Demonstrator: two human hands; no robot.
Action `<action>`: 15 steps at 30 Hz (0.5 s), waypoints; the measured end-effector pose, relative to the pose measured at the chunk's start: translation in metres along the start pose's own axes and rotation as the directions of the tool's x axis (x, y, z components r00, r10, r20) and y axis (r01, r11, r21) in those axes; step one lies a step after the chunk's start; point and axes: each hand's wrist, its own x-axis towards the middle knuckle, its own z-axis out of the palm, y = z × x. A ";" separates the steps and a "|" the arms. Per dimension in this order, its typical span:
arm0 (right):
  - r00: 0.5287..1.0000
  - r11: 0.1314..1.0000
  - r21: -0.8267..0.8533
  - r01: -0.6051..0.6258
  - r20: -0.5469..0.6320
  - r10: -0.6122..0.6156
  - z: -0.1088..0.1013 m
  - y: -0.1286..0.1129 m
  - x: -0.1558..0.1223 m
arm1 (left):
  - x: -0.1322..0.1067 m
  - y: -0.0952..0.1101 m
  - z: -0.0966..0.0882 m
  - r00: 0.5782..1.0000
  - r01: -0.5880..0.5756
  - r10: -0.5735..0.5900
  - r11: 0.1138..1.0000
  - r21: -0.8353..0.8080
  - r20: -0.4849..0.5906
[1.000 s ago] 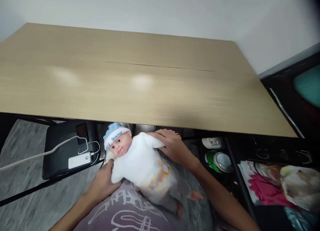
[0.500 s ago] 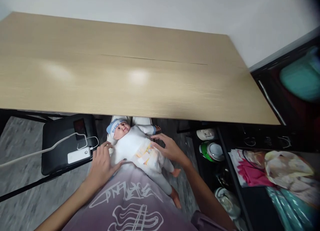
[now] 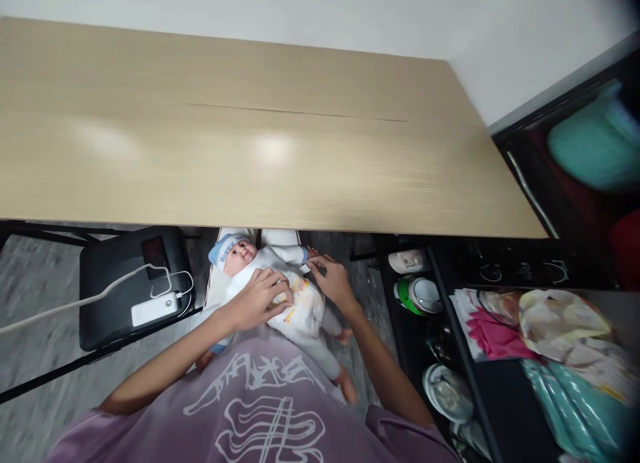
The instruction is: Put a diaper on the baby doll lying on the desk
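Observation:
A baby doll [image 3: 250, 273] in a white outfit and a blue lettered cap lies face up across my lap, its head toward the table. Around its hips is a white diaper [image 3: 305, 309] with yellow and orange print. My left hand [image 3: 263, 296] rests on the doll's belly, its fingers bent and pressed at the diaper's upper front edge. At the doll's other side, my right hand [image 3: 331, 281] pinches a small white diaper tab [image 3: 304, 269]. The left fingertips partly cover the diaper's waist.
A wooden table [image 3: 280, 176] spans the view in front. On the left, a white power bank [image 3: 155, 310] with a cable lies on a black stool [image 3: 107, 326]. At the right, a dark shelf [image 3: 505, 403] bears pink cloth [image 3: 500, 335], teal packets [image 3: 575, 403] and a green-and-white can [image 3: 417, 294].
My left hand has moved right from the doll's side onto its belly and the diaper front. My right hand has shifted slightly up and closed on the diaper tab. The view has shifted slightly.

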 end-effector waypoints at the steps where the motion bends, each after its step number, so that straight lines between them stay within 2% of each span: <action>1: 0.998 0.998 0.032 0.052 0.019 -0.053 0.000 -0.008 0.000 | -0.001 0.002 -0.004 1.000 0.002 -0.002 0.999 -0.033 0.000; 3: 0.968 0.973 0.117 0.200 0.132 -0.215 -0.002 -0.032 -0.003 | -0.008 0.005 -0.015 0.999 -0.005 0.010 0.992 -0.128 0.043; 5: 0.891 0.932 0.177 0.318 0.281 -0.357 -0.007 -0.056 -0.009 | -0.019 0.006 -0.027 0.989 -0.017 0.051 0.970 -0.243 0.136; 7: 0.836 0.915 0.173 0.364 0.374 -0.403 -0.017 -0.073 -0.017 | -0.034 0.004 -0.037 0.970 -0.011 0.088 0.948 -0.319 0.226; 8: 0.829 0.921 0.152 0.358 0.402 -0.388 -0.025 -0.077 -0.023 | -0.040 0.003 -0.040 0.963 -0.005 0.096 0.941 -0.338 0.253; 10: 0.844 0.957 0.098 0.274 0.453 -0.288 -0.046 -0.073 -0.037 | -0.050 -0.001 -0.043 0.954 0.003 0.102 0.937 -0.350 0.281; 12: 0.860 0.995 0.042 0.093 0.500 -0.102 -0.067 -0.059 -0.054 | -0.049 -0.004 -0.041 0.950 -0.023 0.129 0.937 -0.350 0.284; 13: 0.861 1.000 0.005 -0.015 0.508 0.010 -0.075 -0.051 -0.063 | -0.045 -0.005 -0.038 0.949 -0.043 0.145 0.939 -0.341 0.279; 15: 0.843 0.988 -0.063 -0.143 0.515 0.155 -0.084 -0.034 -0.079 | -0.025 -0.005 -0.028 0.958 -0.072 0.146 0.956 -0.286 0.248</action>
